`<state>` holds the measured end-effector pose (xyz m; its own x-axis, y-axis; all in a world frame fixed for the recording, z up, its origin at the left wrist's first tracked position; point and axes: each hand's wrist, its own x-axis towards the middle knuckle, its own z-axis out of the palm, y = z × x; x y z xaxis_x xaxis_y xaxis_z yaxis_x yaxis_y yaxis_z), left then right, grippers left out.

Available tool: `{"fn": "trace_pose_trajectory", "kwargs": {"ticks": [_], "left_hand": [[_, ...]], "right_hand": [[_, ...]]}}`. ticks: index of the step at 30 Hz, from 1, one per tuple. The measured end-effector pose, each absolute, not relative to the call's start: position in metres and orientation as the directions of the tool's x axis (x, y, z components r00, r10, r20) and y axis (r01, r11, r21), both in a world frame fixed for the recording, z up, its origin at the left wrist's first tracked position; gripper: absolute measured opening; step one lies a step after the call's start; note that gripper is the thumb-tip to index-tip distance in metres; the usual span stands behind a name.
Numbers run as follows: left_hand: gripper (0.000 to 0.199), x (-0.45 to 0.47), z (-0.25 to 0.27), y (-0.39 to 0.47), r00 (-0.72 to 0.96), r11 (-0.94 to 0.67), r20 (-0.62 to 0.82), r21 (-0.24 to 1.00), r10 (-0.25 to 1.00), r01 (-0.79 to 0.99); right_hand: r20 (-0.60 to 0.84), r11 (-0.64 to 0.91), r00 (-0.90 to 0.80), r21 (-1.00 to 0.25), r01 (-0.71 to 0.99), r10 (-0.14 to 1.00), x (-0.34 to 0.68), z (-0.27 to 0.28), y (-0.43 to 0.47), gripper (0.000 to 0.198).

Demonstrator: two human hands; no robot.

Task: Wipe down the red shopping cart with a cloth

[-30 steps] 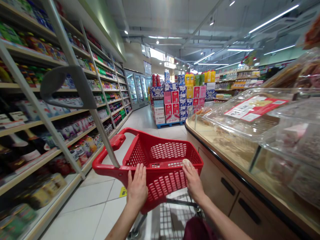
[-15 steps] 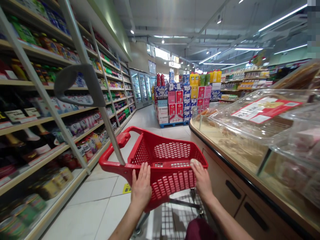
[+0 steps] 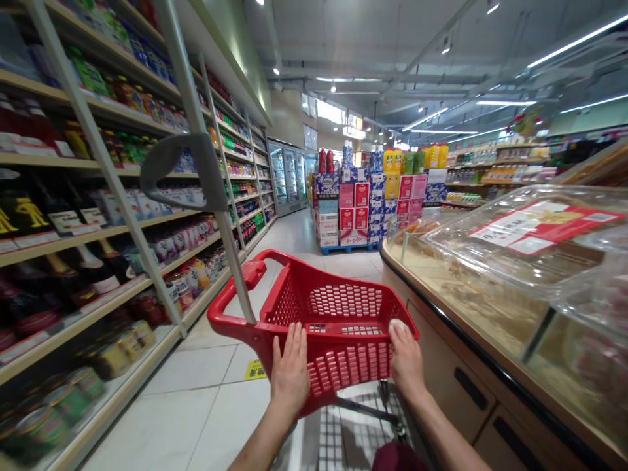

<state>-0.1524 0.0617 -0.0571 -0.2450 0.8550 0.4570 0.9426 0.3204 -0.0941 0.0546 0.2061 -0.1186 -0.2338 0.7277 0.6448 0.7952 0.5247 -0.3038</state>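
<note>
Red plastic shopping basket (image 3: pixel 343 314) sits low centre in the aisle, perched on a wire cart frame (image 3: pixel 343 425), its mesh walls empty as far as the view shows. Far left: long shelving (image 3: pixel 88 222) runs down the aisle, stocked with bottles, jars and tins; dark bottles (image 3: pixel 53 275) on a middle shelf, tins (image 3: pixel 44 418) on the lowest. Grey telescopic handle (image 3: pixel 196 170) rises slanting from the basket's left side, its loop grip up by the shelves. Left hand (image 3: pixel 290 373) lies flat on the near wall of the basket, fingers extended upward to the rim, not curled. Right hand (image 3: pixel 406 360) rests on the near right corner, fingertips hooked over the rim beside a small pale thing I cannot make out. Beyond the basket, a stacked display of cartons (image 3: pixel 373 203) stands on a blue pallet mid-aisle, with glass-door coolers (image 3: pixel 289 180) behind it to the left. Right side: curved wooden counter (image 3: pixel 451 353) with clear lidded food trays (image 3: pixel 520 242), one bearing a red and white label (image 3: pixel 540 226).
</note>
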Motion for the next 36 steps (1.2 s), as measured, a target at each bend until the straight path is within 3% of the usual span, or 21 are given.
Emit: {"fn": "trace_pose_trajectory", "kwargs": {"ticks": [3,5,10,15,17,19,21,26,28,32,34,36], "left_hand": [[0.064,-0.153,-0.058,0.062,-0.25,0.328,0.464,-0.095,0.85,0.94],[0.064,-0.154,-0.057,0.061,-0.234,0.313,0.455,-0.105,0.859,0.944],[0.064,-0.155,-0.061,0.06,-0.206,0.311,0.472,-0.155,0.857,0.938],[0.062,-0.157,-0.065,0.061,-0.186,0.328,0.523,-0.193,0.832,0.925],[0.061,-0.158,-0.066,0.06,-0.167,0.318,0.528,-0.209,0.833,0.925],[0.06,-0.158,-0.066,0.06,-0.16,0.312,0.526,-0.213,0.835,0.926],[0.06,-0.156,-0.066,0.061,-0.172,0.319,0.526,-0.203,0.833,0.926],[0.059,-0.155,-0.064,0.061,-0.183,0.323,0.529,-0.184,0.828,0.928],[0.06,-0.157,-0.064,0.06,-0.169,0.306,0.524,-0.187,0.835,0.934],[0.06,-0.157,-0.066,0.059,-0.165,0.302,0.527,-0.185,0.834,0.935],[0.059,-0.155,-0.068,0.06,-0.172,0.313,0.535,-0.184,0.827,0.932],[0.059,-0.154,-0.069,0.061,-0.174,0.32,0.543,-0.187,0.822,0.929]], "right_hand": [[0.658,0.724,-0.467,-0.177,0.667,0.591,0.038,-0.115,0.191,0.058],[0.634,0.776,-0.548,-0.134,0.616,0.545,0.033,-0.11,0.186,0.061],[0.576,0.496,-0.27,-0.279,0.822,0.772,0.037,-0.105,0.192,0.055],[0.621,0.772,-0.562,-0.115,0.625,0.547,0.017,-0.107,0.179,0.059],[0.603,0.742,-0.541,-0.131,0.658,0.586,0.023,-0.107,0.184,0.06],[0.582,0.597,-0.39,-0.213,0.774,0.713,0.033,-0.107,0.192,0.058],[0.584,0.515,-0.288,-0.267,0.815,0.759,0.033,-0.108,0.195,0.055],[0.661,0.798,-0.542,-0.147,0.584,0.519,0.003,-0.107,0.172,0.058],[0.63,0.793,-0.564,-0.139,0.593,0.533,0.006,-0.106,0.174,0.061],[0.604,0.57,-0.338,-0.242,0.785,0.722,0.023,-0.105,0.19,0.059],[0.65,0.621,-0.351,-0.24,0.747,0.674,0.014,-0.106,0.184,0.057],[0.695,0.758,-0.458,-0.196,0.622,0.554,-0.004,-0.106,0.171,0.057]]}}
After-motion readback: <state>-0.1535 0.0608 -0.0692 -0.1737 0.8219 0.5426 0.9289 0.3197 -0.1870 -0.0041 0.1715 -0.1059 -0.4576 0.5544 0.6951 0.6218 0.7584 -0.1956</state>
